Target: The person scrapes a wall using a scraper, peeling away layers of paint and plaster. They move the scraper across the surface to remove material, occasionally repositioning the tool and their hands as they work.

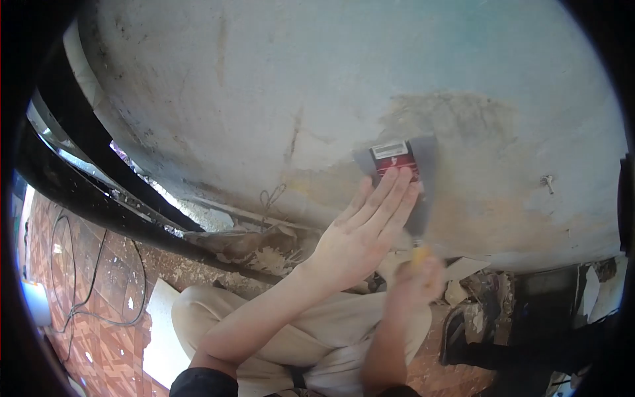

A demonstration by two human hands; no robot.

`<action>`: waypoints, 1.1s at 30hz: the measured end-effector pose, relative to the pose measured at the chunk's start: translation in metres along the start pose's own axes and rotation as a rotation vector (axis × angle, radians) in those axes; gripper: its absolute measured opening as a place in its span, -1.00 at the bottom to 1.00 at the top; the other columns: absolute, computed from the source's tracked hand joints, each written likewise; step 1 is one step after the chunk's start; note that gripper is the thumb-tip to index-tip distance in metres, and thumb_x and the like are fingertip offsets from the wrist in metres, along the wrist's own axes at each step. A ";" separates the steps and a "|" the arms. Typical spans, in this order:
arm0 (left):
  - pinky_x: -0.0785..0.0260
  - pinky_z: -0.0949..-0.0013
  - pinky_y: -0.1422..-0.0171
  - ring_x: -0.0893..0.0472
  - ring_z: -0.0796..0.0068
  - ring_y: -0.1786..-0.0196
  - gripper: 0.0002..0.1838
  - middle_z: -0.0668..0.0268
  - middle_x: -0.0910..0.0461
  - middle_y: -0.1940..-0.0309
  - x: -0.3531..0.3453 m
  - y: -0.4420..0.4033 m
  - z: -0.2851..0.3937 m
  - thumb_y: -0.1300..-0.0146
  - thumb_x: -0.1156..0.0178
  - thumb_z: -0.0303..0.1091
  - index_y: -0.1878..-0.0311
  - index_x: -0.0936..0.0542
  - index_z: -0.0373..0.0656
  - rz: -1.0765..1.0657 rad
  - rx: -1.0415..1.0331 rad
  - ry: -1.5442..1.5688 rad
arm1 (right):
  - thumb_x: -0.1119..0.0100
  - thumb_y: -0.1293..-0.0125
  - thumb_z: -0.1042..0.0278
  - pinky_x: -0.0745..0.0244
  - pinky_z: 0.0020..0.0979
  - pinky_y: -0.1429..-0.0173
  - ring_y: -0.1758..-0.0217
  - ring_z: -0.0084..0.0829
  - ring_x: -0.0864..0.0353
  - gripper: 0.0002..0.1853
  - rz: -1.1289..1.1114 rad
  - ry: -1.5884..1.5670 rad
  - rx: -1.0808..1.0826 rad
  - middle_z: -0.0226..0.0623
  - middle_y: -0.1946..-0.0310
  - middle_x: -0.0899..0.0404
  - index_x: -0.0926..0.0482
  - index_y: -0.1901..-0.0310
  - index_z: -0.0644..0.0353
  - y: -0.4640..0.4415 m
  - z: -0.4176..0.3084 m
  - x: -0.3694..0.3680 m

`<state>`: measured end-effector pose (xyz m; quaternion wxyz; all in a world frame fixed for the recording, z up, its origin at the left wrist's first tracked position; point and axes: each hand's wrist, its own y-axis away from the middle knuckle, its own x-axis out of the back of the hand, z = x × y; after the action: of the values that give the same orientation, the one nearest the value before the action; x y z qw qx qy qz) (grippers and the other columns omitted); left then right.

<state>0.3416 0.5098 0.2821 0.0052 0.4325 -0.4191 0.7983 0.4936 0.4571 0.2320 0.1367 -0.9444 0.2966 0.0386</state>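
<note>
Looped dark cable [75, 307] and white sheet [162, 331] on patterned reddish floor [99, 351]

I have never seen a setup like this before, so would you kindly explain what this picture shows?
There is no machine here: a person works with two bare hands, and the single picture comes from a camera worn on their head, looking forward and down.

The left hand lies with its fingers flat on the labelled blade of what looks like a broad scraper. The right hand, blurred, grips its yellow handle. The blade is at a large, pale, stained surface, which has a rough greyish patch just above the blade.

Below are the person's legs in light trousers. At the left, a thin dark cable loops over the patterned floor.
</note>
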 end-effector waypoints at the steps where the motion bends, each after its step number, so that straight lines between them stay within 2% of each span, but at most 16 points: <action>1: -0.11 -0.09 -0.49 -0.13 -0.09 -0.53 -0.19 -0.21 -0.13 -0.45 0.000 0.000 -0.001 -0.05 -0.25 -0.38 -0.40 -0.22 -0.48 0.023 -0.017 -0.030 | -0.08 -0.42 0.31 -0.38 -0.57 0.51 0.46 -0.56 -0.47 -0.80 0.001 0.006 -0.017 -0.27 0.29 -0.53 -0.53 0.20 0.29 0.006 0.004 0.001; 3: -0.10 -0.10 -0.49 -0.15 -0.06 -0.52 -0.20 -0.17 -0.15 -0.45 0.002 0.003 0.001 -0.07 -0.24 -0.37 -0.40 -0.23 -0.46 0.036 0.021 -0.021 | -0.04 -0.46 0.21 -0.30 -0.58 0.53 0.52 -0.60 -0.43 -0.68 0.105 0.313 0.379 -0.30 0.32 -0.52 -0.55 0.08 0.36 0.006 0.013 -0.004; 4: -0.09 -0.11 -0.49 -0.18 -0.03 -0.51 -0.21 -0.14 -0.16 -0.45 0.001 0.001 0.003 -0.08 -0.23 -0.37 -0.40 -0.24 -0.44 0.054 0.058 -0.002 | -0.04 -0.46 0.21 -0.30 -0.58 0.53 0.52 -0.60 -0.43 -0.68 0.102 0.315 0.391 -0.30 0.32 -0.52 -0.55 0.08 0.36 0.012 0.012 -0.009; 7: -0.06 -0.12 -0.50 -0.21 0.06 -0.51 -0.25 -0.09 -0.21 -0.44 0.013 -0.004 0.003 -0.10 -0.19 -0.37 -0.39 -0.26 -0.41 0.002 0.018 -0.110 | 0.07 -0.52 0.12 -0.24 -0.58 0.55 0.59 -0.59 -0.36 -0.59 -0.036 0.111 0.114 -0.33 0.37 -0.50 -0.53 -0.02 0.38 0.029 0.014 -0.017; 9: -0.03 -0.11 -0.52 -0.23 0.13 -0.51 -0.27 -0.02 -0.24 -0.44 0.014 -0.002 0.005 -0.10 -0.15 -0.41 -0.40 -0.28 -0.37 -0.002 0.030 -0.069 | 0.10 -0.54 0.08 -0.20 -0.56 0.57 0.65 -0.60 -0.27 -0.56 0.288 0.364 0.436 -0.35 0.40 -0.48 -0.51 -0.05 0.38 -0.008 0.005 -0.013; 10: -0.03 -0.11 -0.52 -0.23 0.13 -0.51 -0.27 -0.02 -0.24 -0.44 0.013 -0.004 0.003 -0.10 -0.15 -0.41 -0.40 -0.28 -0.37 0.014 0.026 -0.080 | 0.10 -0.54 0.08 -0.20 -0.56 0.57 0.65 -0.60 -0.27 -0.56 0.285 0.350 0.450 -0.35 0.40 -0.48 -0.51 -0.05 0.38 0.001 0.006 -0.023; 12: -0.02 -0.10 -0.52 -0.23 0.13 -0.51 -0.28 0.00 -0.24 -0.44 0.008 -0.003 0.006 -0.10 -0.13 -0.42 -0.40 -0.29 -0.35 0.023 0.068 -0.041 | 0.10 -0.54 0.08 -0.20 -0.55 0.57 0.63 -0.59 -0.28 -0.57 0.040 0.024 0.026 -0.35 0.40 -0.47 -0.49 -0.03 0.36 0.038 0.009 -0.034; 15: -0.02 -0.09 -0.52 -0.22 0.11 -0.51 -0.28 -0.03 -0.23 -0.44 0.009 -0.003 0.001 -0.09 -0.12 -0.43 -0.39 -0.29 -0.37 0.008 -0.006 -0.095 | 0.04 -0.52 0.10 -0.21 -0.56 0.56 0.60 -0.60 -0.30 -0.63 0.090 -0.147 0.006 -0.35 0.41 -0.48 -0.50 0.04 0.31 -0.007 -0.004 -0.003; 19: -0.03 -0.10 -0.52 -0.22 0.10 -0.51 -0.29 -0.05 -0.23 -0.44 0.005 -0.004 0.008 -0.10 -0.10 -0.43 -0.39 -0.29 -0.37 0.055 0.060 -0.056 | 0.08 -0.53 0.12 -0.19 -0.58 0.56 0.58 -0.63 -0.30 -0.66 0.124 -0.044 0.198 -0.36 0.43 -0.46 -0.50 0.08 0.28 0.020 0.012 -0.023; 21: -0.03 -0.10 -0.52 -0.21 0.10 -0.52 -0.30 -0.05 -0.21 -0.45 0.009 -0.005 0.004 -0.11 -0.10 -0.43 -0.39 -0.29 -0.37 0.042 0.051 -0.055 | 0.09 -0.54 0.13 -0.14 -0.59 0.57 0.58 -0.66 -0.29 -0.67 0.019 0.540 0.395 -0.38 0.44 -0.43 -0.50 0.07 0.27 0.006 0.038 0.008; 22: -0.03 -0.10 -0.52 -0.21 0.10 -0.52 -0.30 -0.05 -0.21 -0.45 0.010 -0.001 0.003 -0.11 -0.10 -0.43 -0.39 -0.29 -0.37 0.026 0.065 -0.058 | 0.09 -0.54 0.13 -0.14 -0.59 0.57 0.58 -0.66 -0.29 -0.67 0.008 0.542 0.376 -0.38 0.44 -0.43 -0.50 0.07 0.27 0.007 0.017 -0.004; 24: -0.02 -0.11 -0.52 -0.21 0.10 -0.52 -0.29 -0.05 -0.20 -0.46 0.010 -0.002 0.001 -0.11 -0.10 -0.42 -0.40 -0.28 -0.38 0.012 0.012 -0.075 | 0.11 -0.54 0.14 -0.11 -0.58 0.58 0.61 -0.65 -0.26 -0.67 0.370 0.087 0.093 -0.40 0.47 -0.40 -0.50 0.05 0.26 -0.005 -0.049 -0.039; 25: -0.02 -0.11 -0.52 -0.21 0.10 -0.52 -0.29 -0.05 -0.20 -0.46 0.007 -0.004 0.001 -0.11 -0.10 -0.42 -0.40 -0.28 -0.38 0.028 0.008 -0.072 | 0.11 -0.54 0.14 -0.11 -0.58 0.58 0.61 -0.65 -0.26 -0.67 0.368 0.085 0.109 -0.40 0.47 -0.40 -0.50 0.05 0.26 0.002 -0.045 -0.038; 27: -0.02 -0.11 -0.52 -0.20 0.08 -0.52 -0.28 -0.07 -0.20 -0.45 0.002 -0.003 0.003 -0.10 -0.10 -0.42 -0.40 -0.27 -0.39 0.080 0.062 -0.028 | 0.12 -0.54 0.14 -0.10 -0.58 0.60 0.66 -0.65 -0.22 -0.65 0.032 -0.005 -0.180 -0.40 0.49 -0.40 -0.49 -0.01 0.28 0.027 -0.027 -0.031; 31: -0.04 -0.11 -0.51 -0.20 0.04 -0.52 -0.27 -0.10 -0.20 -0.44 0.016 -0.001 0.000 -0.09 -0.12 -0.43 -0.39 -0.27 -0.41 -0.019 0.015 -0.088 | 0.15 -0.55 0.12 -0.08 -0.59 0.61 0.69 -0.65 -0.19 -0.60 0.076 -0.139 0.069 -0.41 0.51 -0.38 -0.48 -0.04 0.34 0.001 -0.015 -0.009; 33: -0.03 -0.10 -0.52 -0.19 0.02 -0.52 -0.26 -0.12 -0.19 -0.44 0.010 -0.003 0.001 -0.07 -0.13 -0.45 -0.39 -0.27 -0.42 0.051 0.080 0.023 | 0.11 -0.54 0.11 -0.08 -0.59 0.63 0.67 -0.66 -0.20 -0.61 0.028 0.280 0.166 -0.42 0.51 -0.37 -0.47 0.01 0.35 0.021 -0.004 -0.016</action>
<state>0.3372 0.5075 0.2915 -0.0278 0.4125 -0.3976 0.8191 0.4687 0.4482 0.2332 0.1710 -0.9218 0.3282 -0.1159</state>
